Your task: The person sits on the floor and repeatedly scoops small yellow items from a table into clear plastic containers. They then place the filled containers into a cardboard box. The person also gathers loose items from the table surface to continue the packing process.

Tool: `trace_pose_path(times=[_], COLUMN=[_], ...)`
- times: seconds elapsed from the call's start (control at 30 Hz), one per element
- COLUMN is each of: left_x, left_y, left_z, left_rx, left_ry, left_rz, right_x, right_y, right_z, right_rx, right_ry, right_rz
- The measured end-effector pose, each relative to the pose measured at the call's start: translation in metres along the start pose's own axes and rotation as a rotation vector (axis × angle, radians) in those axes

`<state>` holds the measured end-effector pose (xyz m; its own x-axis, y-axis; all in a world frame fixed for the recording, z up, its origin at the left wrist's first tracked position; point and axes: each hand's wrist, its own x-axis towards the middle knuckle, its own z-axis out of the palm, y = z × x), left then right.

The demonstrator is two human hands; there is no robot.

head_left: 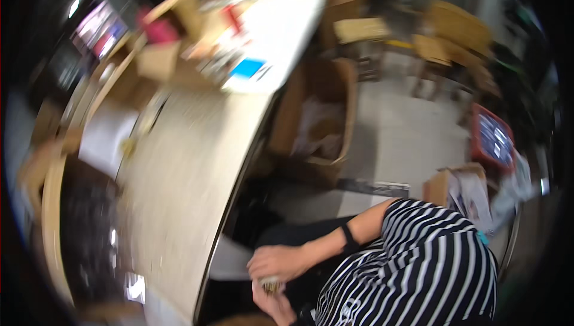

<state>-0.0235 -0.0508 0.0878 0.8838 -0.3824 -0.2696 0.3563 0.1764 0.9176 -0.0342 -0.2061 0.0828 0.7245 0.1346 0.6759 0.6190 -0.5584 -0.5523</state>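
Observation:
My two hands are together over my lap, beside the near edge of the pale worktable (pixel 179 164). My right hand (pixel 278 263), with a black band at its wrist, is closed, its fingers curled down. Just below it my left hand (pixel 272 302) is closed too. Between them shows a small gold-and-whitish thing (pixel 271 286); blur hides what kind it is. Both hands seem to be on it, and their fingertips are partly hidden.
A blue flat piece (pixel 247 68) and blurred clutter lie at the table's far end. Cardboard boxes (pixel 158 60) line its left. A large open carton (pixel 344 116) stands beside the table. Farther right are wooden stools (pixel 431 51) and a red crate (pixel 493 137).

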Motion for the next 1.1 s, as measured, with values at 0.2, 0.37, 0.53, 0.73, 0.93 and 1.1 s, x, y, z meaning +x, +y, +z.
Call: trace_pose_path(times=[0.2,0.37,0.53,0.73,0.93,1.1], left_x=[0.011,0.017,0.013,0.009,-0.002,-0.006], left_y=[-0.02,-0.016,-0.012,-0.014,-0.007,-0.01], left_z=[0.022,0.029,0.033,0.02,-0.003,0.001], left_rx=[0.026,0.083,0.197,-0.155,-0.463,-0.45], left_ry=[-0.013,-0.086,-0.018,0.049,-0.031,0.035], left_rz=[-0.199,-0.287,-0.095,-0.121,-0.1,0.004], right_x=[-0.014,-0.015,-0.014,-0.013,0.011,0.007], right_y=[0.005,0.007,0.009,-0.002,-0.02,-0.039], right_z=[-0.02,-0.028,-0.034,-0.025,-0.048,-0.035], right_rx=[0.167,0.114,0.035,-0.001,-0.088,-0.239], right_ry=[-0.152,-0.203,-0.165,-0.207,-0.225,-0.663], right_rz=[0.567,0.619,0.577,0.414,0.244,0.041])
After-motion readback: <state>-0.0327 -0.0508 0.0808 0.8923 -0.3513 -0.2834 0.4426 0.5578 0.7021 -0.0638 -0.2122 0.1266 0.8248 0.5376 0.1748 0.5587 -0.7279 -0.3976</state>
